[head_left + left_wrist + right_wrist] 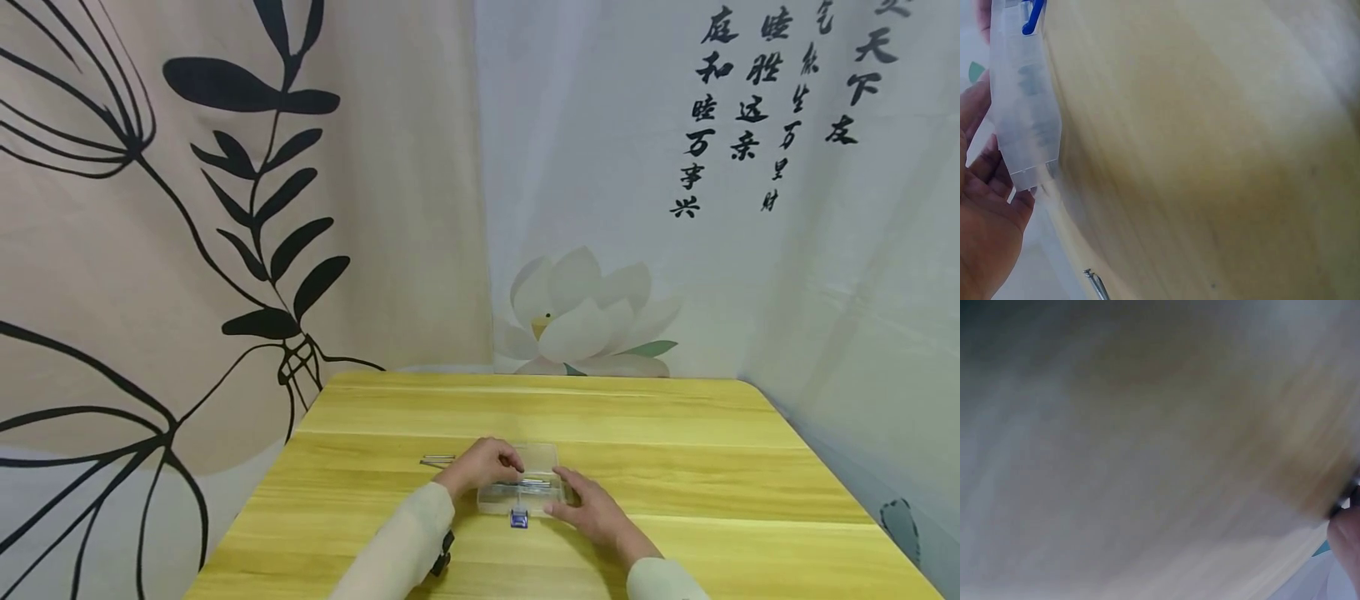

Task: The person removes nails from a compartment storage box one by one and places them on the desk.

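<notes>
Grip of right hand (596,510) stands apart at the right end of the clear box (495,505); hold of left hand (482,463), over its left side, cannot be told; steady box while levelling metal rods (536,483) inside.

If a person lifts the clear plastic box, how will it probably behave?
The clear plastic box probably feels light and fairly stiff: it looks thin-walled, with straight edges. If it tilts, the slim metallic pieces inside may slide, since they look loose.

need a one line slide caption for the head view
Left hand and right hand at an open clear box holding thin metal pieces on a wood-grain table.
</notes>
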{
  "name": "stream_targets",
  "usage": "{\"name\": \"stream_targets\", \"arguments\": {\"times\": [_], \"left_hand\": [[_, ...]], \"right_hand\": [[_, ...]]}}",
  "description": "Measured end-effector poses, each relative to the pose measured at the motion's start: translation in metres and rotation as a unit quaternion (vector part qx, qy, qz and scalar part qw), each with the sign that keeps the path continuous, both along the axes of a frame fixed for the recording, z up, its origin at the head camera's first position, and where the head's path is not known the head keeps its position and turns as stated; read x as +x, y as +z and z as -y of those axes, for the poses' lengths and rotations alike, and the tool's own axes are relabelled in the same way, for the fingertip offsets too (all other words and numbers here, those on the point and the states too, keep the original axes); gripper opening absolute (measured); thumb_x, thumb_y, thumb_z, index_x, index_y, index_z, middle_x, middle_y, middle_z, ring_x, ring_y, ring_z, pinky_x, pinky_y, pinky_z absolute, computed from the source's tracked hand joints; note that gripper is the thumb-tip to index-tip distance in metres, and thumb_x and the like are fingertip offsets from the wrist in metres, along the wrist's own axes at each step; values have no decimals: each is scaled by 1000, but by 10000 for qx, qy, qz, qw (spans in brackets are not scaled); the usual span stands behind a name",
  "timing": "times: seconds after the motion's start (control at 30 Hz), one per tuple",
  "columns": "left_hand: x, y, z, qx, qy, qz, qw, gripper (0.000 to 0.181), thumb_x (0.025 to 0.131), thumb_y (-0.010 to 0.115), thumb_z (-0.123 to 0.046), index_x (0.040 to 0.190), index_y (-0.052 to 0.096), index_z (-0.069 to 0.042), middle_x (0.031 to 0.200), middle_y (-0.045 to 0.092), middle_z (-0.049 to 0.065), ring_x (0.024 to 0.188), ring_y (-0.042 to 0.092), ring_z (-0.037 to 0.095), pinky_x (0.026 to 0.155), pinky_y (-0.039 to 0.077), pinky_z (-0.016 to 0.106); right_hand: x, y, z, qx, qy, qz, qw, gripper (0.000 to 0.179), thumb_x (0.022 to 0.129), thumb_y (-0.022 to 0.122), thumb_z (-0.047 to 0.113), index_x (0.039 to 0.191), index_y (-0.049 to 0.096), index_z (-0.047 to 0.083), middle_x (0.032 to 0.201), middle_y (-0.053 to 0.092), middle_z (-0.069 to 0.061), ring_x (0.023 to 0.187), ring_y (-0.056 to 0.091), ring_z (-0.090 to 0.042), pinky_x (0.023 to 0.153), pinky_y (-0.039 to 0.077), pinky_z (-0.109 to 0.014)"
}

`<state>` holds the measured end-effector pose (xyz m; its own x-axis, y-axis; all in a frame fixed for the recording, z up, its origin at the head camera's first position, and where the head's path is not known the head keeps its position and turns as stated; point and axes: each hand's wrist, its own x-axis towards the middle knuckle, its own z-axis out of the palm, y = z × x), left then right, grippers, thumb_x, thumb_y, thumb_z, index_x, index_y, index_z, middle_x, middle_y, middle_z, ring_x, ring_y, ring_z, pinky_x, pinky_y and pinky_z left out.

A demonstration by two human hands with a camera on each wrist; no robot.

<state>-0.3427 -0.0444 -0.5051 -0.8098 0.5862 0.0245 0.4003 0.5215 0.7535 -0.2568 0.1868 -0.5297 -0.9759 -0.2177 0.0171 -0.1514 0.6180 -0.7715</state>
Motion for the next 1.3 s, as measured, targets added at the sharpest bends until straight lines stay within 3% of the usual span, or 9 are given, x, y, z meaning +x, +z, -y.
{"name": "stream_targets", "arguments": {"times": [0.3,0.7,1.07,1.3], "left_hand": [[3,1,-1,-161,-120,-291,9994,4,86,79,-13,88,78,-11,92,64,-6,86,57,9,80,48,30],[3,-10,2,-339,-265,-586,9974,3,86,78,-11,88,80,-12,93,59,-9,87,54,6,78,48,25],[0,-3,-1,-505,-291,-421,9974,6,87,77,-12,91,80,-12,97,59,-8,88,53,7,79,48,26],[-2,-1,-4,-888,-465,-755,9921,4,87,78,-14,90,81,-14,93,56,-9,84,51,4,77,47,24]], "right_hand": [[2,-2,-1,-99,35,54,9999,70,92,71,37,149,44,7,150,36,-30,137,31,-53,105,24,-69],[3,-3,0,-69,101,22,9999,71,92,70,39,149,43,7,149,35,-33,135,31,-55,104,24,-71],[0,-3,-1,-55,31,53,10000,72,91,71,39,149,43,8,150,35,-31,136,31,-53,105,24,-69],[-1,-3,-2,-87,-20,118,9999,72,91,72,40,149,43,8,150,35,-31,136,31,-53,106,24,-69]]}}
